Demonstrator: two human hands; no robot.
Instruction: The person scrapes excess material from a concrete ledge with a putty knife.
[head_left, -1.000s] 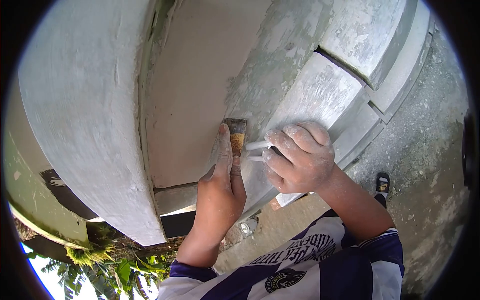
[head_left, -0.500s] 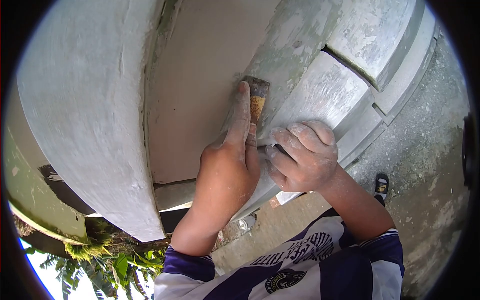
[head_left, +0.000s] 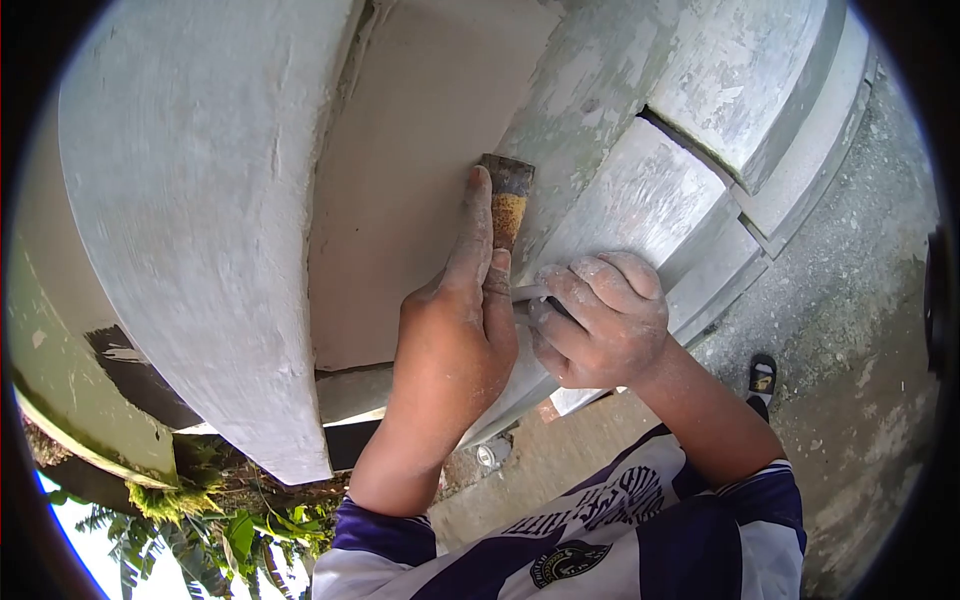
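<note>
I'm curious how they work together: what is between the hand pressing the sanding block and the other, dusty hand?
In the head view, a pale, thin tool pokes out from the dusty right hand toward the left hand, which presses the sanding block against the wall.

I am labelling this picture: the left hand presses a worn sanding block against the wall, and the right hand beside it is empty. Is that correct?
Not quite. In the head view, the right hand is not empty: it is closed on white sticks. The left hand does press the worn sanding block against the wall.

One head-worn view (fisheye-rimmed) looks down, close on the wall point(head_left: 420, 180)
</note>
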